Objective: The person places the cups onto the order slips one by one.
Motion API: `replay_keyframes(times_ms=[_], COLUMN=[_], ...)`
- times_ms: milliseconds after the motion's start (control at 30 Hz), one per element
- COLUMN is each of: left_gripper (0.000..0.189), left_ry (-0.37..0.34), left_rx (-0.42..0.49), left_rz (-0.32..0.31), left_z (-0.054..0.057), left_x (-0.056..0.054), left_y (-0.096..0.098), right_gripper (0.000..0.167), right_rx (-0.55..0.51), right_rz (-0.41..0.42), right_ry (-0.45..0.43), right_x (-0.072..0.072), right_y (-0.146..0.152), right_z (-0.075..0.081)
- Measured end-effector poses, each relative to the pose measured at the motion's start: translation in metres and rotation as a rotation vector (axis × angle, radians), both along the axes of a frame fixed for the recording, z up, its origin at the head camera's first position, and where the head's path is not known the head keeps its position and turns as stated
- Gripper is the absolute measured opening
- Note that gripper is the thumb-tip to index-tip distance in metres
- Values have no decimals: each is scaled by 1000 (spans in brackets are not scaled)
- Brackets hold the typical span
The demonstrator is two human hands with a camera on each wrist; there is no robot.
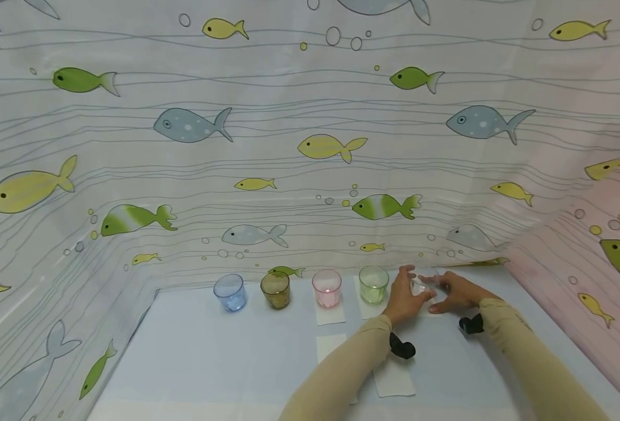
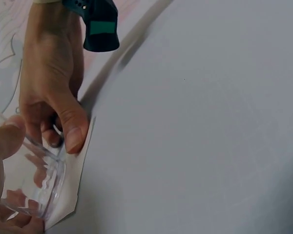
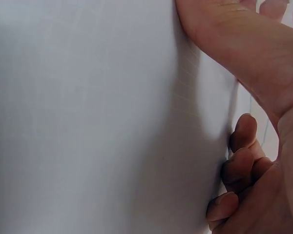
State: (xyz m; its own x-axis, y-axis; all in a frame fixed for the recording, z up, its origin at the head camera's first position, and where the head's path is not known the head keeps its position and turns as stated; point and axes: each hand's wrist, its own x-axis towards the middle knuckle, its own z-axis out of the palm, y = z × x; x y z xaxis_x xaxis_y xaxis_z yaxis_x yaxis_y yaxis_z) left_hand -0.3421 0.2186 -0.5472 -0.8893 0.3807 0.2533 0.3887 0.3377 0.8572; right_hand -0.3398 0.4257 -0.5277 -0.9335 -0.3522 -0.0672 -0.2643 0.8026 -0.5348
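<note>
Clear glass cup (image 1: 422, 286) sits right of centre in the lower half of the head view, between the two hands. Its plain wall and ridged base show better at the lower left of the left wrist view, beside a white paper sheet (image 2: 78, 183). The left hand (image 1: 406, 299) holds the cup, thumb on one side and fingers round the other. The right hand (image 1: 456, 290) is at the cup's far side, fingers bent, its thumb on the sheet near the base; whether it grips anything, I cannot tell.

Just left of the left hand stands a green cup (image 1: 374, 285), then leftward a pink cup (image 1: 327, 289), a brown cup (image 1: 275, 290) and a blue cup (image 1: 230, 292), all upright. White sheets show at the pink and green cups, and two more sheets (image 1: 394, 380) lie lower, partly behind the left sleeve (image 1: 336, 374).

Each wrist carries a dark device (image 1: 402, 346); the one atop the left wrist view bears a green patch. Around the pale table (image 1: 210, 362) hangs a white curtain (image 1: 268, 164), printed with wavy lines, bubbles and yellow, green and grey-blue fish.
</note>
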Motion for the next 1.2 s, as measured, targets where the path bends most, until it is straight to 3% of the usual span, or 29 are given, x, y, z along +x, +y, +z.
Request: replay_keyframes(times_ms=[200, 400, 500, 700, 900, 1100, 1200], left_gripper=[79, 102, 107, 100, 94, 88, 83], left_ry=[-17, -23, 56, 303, 441, 555, 615], left_rx=[-25, -15, -14, -15, 46, 82, 110], left_rz=[12, 36, 27, -20, -66, -117, -99], left_z=[4, 10, 19, 46, 66, 64, 57], left_x=[2, 8, 13, 28, 49, 64, 69], left_y=[1, 0, 0, -10, -43, -93, -118], right_gripper=[92, 91, 92, 94, 95, 100, 101], right_rx=[-4, -19, -27, -15, 13, 82, 86], right_rz=[2, 28, 4, -7, 6, -40, -54], right_ry=[2, 4, -21, -29, -2, -8, -22], right_x=[-1, -4, -3, -2, -2, 0, 0], right_y=[-1, -4, -4, 1, -1, 0, 2], right_z=[1, 2, 4, 2, -1, -1, -2])
